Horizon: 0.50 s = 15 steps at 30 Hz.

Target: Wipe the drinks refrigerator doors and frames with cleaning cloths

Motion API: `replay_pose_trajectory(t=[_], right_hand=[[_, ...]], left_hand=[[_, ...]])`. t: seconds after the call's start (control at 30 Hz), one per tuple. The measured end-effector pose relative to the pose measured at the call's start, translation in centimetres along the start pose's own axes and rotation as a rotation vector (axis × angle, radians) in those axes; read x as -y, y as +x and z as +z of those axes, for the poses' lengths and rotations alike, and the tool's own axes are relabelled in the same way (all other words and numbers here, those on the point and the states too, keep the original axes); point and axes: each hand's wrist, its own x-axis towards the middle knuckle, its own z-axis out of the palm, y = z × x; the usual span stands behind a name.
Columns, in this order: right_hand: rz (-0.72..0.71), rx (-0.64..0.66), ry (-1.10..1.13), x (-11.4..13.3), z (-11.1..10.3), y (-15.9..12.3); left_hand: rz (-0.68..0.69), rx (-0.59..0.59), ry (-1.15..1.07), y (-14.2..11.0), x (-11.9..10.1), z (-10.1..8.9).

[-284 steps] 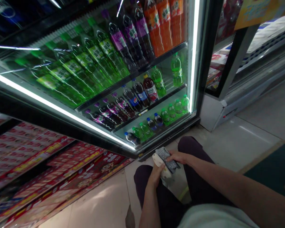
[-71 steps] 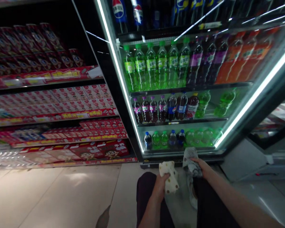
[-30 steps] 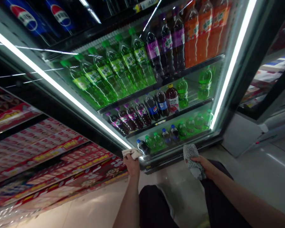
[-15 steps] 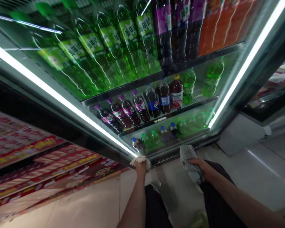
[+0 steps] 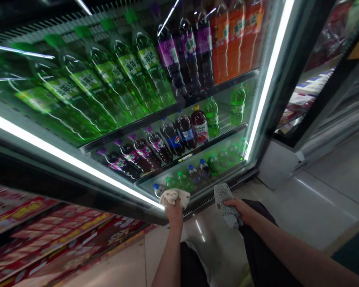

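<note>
My left hand (image 5: pixel 174 213) is closed around a cream-coloured cloth (image 5: pixel 183 197), at the lower left corner of a lit drinks cooler (image 5: pixel 215 196). The cloth overlaps the bottom row of bottles in view; whether it touches the cooler's front I cannot tell. In my right hand (image 5: pixel 241 208) is a grey speckled cloth (image 5: pixel 222 195), bunched and hanging down, held over my right knee in front of the cooler's base. Most of the left fingers are hidden by the cream cloth.
Large green bottles (image 5: pixel 122 67), purple-labelled bottles (image 5: pixel 170 52) and orange bottles (image 5: pixel 221 48) fill the upper shelf. Smaller bottles (image 5: pixel 173 137) stand lower. Bright light strips (image 5: pixel 269 79) run down both sides. Red packaged goods (image 5: pixel 62 239) are stacked left; another cabinet (image 5: pixel 279 163) stands right.
My left hand and its cloth have moved slightly up and right relative to the cooler's lower left corner. The view has shifted rightward. The right hand still holds the grey cloth.
</note>
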Motion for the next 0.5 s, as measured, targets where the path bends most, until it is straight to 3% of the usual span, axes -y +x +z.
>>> replay_pose_trajectory(t=[0.17,0.27,0.33,0.4,0.5], right_hand=[[-0.029,0.024,0.039,0.6,-0.9,-0.5],[-0.048,0.041,0.072,0.9,-1.2,-0.7],[-0.058,0.048,0.094,1.1,-1.4,-0.8],[-0.065,0.055,0.112,1.3,-1.7,-0.9],[-0.067,0.090,0.136,1.6,-2.1,-1.0]], left_hand=[[0.171,-0.133,-0.023,1.5,-10.5,-6.3],[0.260,-0.356,-0.030,2.5,-17.4,-11.4],[0.420,-0.539,-0.079,3.4,-21.9,-14.9],[0.671,-0.715,-0.114,4.6,-26.1,-18.2],[0.945,-0.833,-0.033,6.6,-31.9,-22.3]])
